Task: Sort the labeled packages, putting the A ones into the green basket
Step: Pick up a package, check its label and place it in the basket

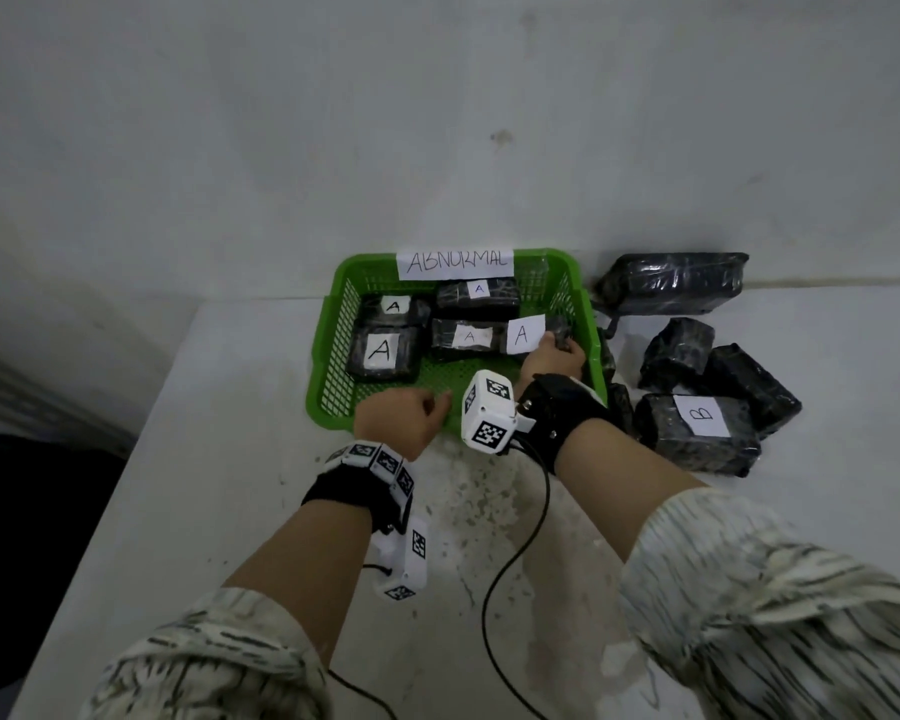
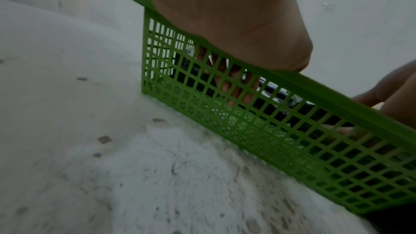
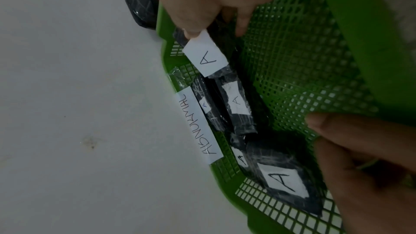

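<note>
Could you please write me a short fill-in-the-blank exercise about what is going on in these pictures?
1. The sign on the far wall of the green basket reads ____.
2. The right hand grips a black package whose label shows the letter ____.
3. The left hand holds the basket by its ____ rim.
4. Outside the basket, the only readable label, on a package to its right, shows the letter ____.

Missing words: ABNORMAL; A; near; B

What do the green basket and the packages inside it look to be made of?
Green basket: moulded plastic, matte, with a grid of square holes. Packages: contents hidden under black, glossy film, probably plastic wrap, creased and glinting. A labels: plain white paper, handwritten.
</note>
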Demonstrator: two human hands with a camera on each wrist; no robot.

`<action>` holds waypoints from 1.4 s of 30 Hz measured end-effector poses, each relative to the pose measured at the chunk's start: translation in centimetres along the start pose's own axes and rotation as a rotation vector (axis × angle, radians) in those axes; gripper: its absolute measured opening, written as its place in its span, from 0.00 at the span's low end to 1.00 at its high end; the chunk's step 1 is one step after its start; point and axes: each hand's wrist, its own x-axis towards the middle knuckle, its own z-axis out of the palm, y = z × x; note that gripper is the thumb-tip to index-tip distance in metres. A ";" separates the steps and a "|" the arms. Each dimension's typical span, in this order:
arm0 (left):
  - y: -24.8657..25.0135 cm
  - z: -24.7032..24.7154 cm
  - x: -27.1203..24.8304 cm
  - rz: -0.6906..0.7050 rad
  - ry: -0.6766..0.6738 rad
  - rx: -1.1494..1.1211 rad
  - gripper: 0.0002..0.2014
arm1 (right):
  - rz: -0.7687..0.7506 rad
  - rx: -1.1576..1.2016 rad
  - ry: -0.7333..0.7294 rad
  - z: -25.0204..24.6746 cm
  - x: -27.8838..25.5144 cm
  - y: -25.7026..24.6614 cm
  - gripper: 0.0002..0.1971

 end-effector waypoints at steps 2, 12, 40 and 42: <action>-0.2 0.2 0.0 0.002 0.057 0.007 0.25 | 0.004 -0.016 -0.007 0.2 0.3 0.0 0.20; 0.2 0.2 -0.1 -0.019 0.090 0.050 0.25 | -0.021 0.074 -0.025 -0.3 0.6 0.9 0.20; -3.4 0.6 -1.1 0.121 0.405 0.093 0.20 | 0.158 -0.791 -0.846 1.5 -1.4 0.4 0.09; -4.9 0.5 -1.7 0.028 0.474 0.158 0.16 | 0.157 -0.865 -0.887 2.2 -0.7 0.9 0.08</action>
